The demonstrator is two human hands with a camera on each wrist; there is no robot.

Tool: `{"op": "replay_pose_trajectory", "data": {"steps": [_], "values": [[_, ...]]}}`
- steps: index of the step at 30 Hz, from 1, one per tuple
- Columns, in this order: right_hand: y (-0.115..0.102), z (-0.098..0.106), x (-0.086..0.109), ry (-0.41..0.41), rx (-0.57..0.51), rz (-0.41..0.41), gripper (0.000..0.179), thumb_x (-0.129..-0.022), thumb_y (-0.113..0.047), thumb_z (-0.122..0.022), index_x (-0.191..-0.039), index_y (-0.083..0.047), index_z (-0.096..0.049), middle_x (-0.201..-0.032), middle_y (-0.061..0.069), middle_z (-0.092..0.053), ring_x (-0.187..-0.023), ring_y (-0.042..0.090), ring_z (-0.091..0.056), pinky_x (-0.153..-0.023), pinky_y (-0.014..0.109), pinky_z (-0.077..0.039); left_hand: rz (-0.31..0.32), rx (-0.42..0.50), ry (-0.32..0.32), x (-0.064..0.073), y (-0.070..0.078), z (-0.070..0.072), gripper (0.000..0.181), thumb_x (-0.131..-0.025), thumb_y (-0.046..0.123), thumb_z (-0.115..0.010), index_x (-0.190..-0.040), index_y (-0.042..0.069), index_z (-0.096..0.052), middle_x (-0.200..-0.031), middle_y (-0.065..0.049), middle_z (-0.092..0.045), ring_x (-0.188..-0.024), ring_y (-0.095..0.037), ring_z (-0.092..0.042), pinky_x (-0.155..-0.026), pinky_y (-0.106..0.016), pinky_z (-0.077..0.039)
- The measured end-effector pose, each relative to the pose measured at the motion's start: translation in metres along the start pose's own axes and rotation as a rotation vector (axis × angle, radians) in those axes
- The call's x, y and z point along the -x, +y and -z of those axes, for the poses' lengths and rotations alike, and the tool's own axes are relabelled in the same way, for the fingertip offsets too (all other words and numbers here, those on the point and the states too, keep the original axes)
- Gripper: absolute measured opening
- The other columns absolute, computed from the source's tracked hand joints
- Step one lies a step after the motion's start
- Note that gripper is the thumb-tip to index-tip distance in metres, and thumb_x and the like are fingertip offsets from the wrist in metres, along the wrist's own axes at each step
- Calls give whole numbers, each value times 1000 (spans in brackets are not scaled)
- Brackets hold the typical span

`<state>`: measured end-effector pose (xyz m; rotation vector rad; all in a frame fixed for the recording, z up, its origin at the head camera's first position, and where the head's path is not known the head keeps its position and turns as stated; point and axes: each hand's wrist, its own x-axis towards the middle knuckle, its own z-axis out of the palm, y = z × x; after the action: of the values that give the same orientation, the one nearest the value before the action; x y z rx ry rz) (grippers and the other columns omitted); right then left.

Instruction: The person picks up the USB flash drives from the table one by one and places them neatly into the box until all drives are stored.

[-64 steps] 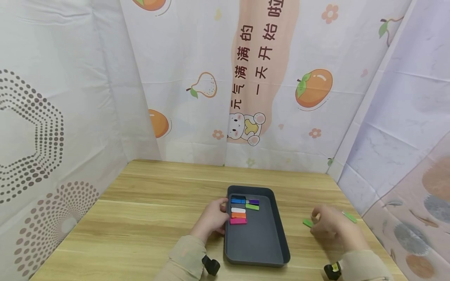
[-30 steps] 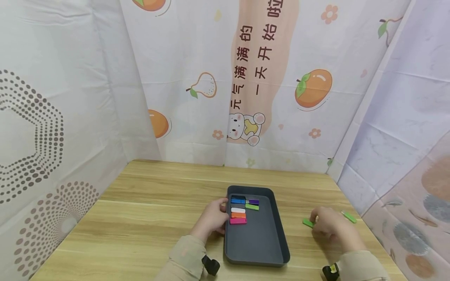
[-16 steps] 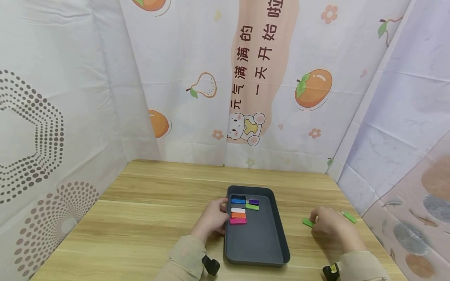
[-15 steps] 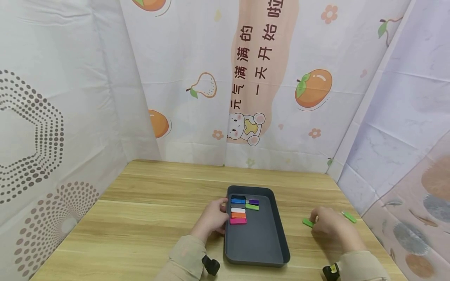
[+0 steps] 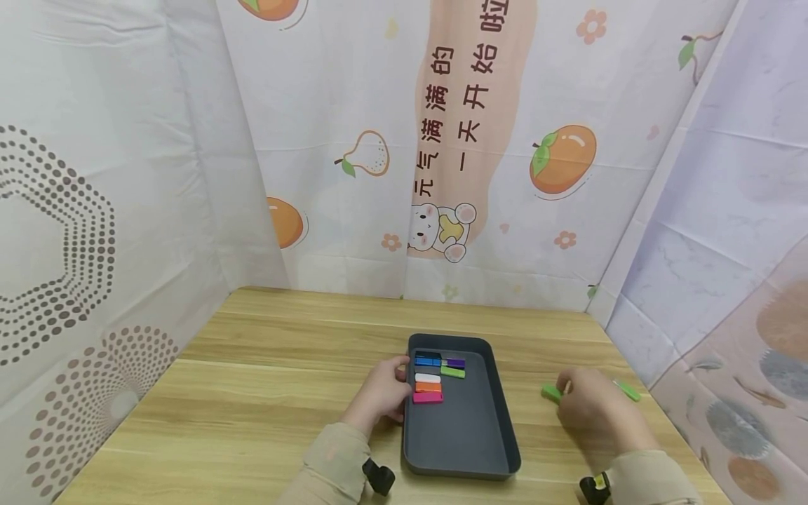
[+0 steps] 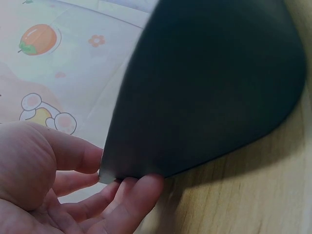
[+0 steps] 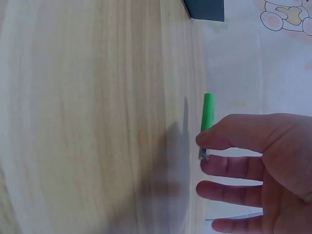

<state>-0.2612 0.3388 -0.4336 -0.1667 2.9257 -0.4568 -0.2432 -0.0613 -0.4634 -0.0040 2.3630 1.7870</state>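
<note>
In the head view, my left hand [image 5: 379, 390] holds the left side of the dark grey tray [image 5: 463, 449]. Up close in the left wrist view, thumb and fingers [image 6: 139, 200] meet the tray's wall [image 6: 209, 92] at its edge. My right hand [image 5: 590, 400] pinches a green USB flash drive [image 5: 551, 393] to the right of the tray. The right wrist view shows its green end [image 7: 208, 109] pointing away from the hand and a metal part between thumb and index finger; the other fingers are spread.
Inside the tray's upper left lie blue [image 5: 428, 362], purple [image 5: 456, 363], green [image 5: 452, 372], white [image 5: 428, 378], orange [image 5: 428, 387] and pink [image 5: 428, 398] drives. Another green drive [image 5: 628, 391] lies on the wooden table [image 5: 284, 393] beyond my right hand. Printed curtains [image 5: 353, 231] surround the table.
My right hand has shifted up a little, and the pinched green flash drive has risen and tilted with it. The left hand and tray have stayed put.
</note>
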Motion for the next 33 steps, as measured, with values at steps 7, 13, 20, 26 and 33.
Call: {"op": "replay_pose_trajectory", "data": {"steps": [7,13,20,26,33], "values": [[3,6,-8,72,39,78,24,-75,-11,-73,-98,-13,-69,-91,7,-64,-84,27,-61,-71,50,-54,2,2,-1,0,0,1,63,-89,-5,-61,-149,3,-48,-123,-22,-59,-86,-30,-66,-50,-40,-59],[4,8,-11,79,26,102,19,-79,-12,-73,-98,-12,-70,-92,7,-66,-87,28,-62,-73,51,-54,0,-4,-3,1,0,1,62,-89,-4,-62,-149,4,-48,-123,-22,-59,-85,-30,-66,-50,-40,-59],[3,10,-12,105,25,124,21,-83,-15,-73,-103,-9,-71,-95,10,-68,-89,31,-65,-74,54,-55,-4,-12,0,-1,-2,0,61,-89,-4,-62,-148,4,-49,-124,-22,-60,-86,-30,-65,-50,-40,-59],[2,13,-14,158,26,167,22,-80,-14,-73,-101,-9,-72,-91,9,-68,-85,30,-65,-72,53,-55,-6,-9,-2,-2,-3,0,61,-89,-4,-62,-148,4,-49,-123,-22,-60,-85,-30,-65,-49,-40,-59],[-2,16,-17,207,9,210,21,-79,-13,-73,-99,-7,-72,-80,0,-64,-72,18,-58,-62,39,-51,0,-8,-6,-3,-4,0,61,-89,-4,-62,-148,4,-49,-123,-22,-59,-85,-30,-65,-50,-40,-59]]}}
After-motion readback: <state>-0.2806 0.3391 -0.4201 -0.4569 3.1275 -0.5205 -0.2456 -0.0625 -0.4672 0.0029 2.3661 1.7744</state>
